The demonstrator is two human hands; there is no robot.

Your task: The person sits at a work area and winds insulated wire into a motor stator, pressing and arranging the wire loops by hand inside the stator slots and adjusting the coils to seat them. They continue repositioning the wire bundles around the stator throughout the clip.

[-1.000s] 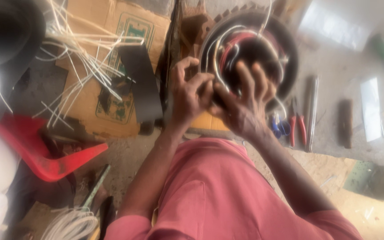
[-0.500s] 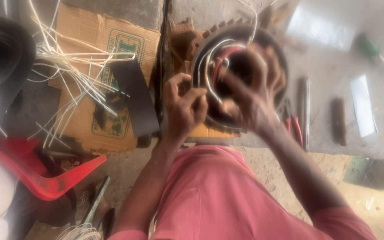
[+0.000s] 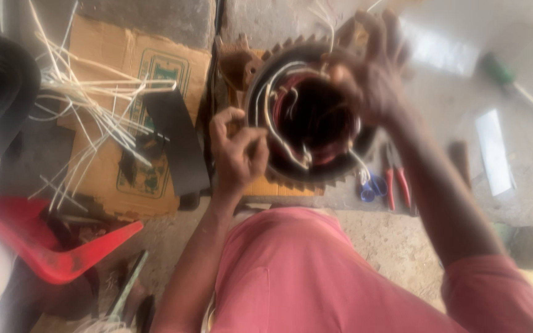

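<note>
Motor stator [image 3: 306,126] sits on cardboard [image 3: 124,111] on floor, before your knees. Your left hand [image 3: 237,151] pinches white wire at rim; right hand [image 3: 371,74] grips top edge. Stator likely heavy, rigid; windings delicate. Hold finned casing, not coils.
</note>
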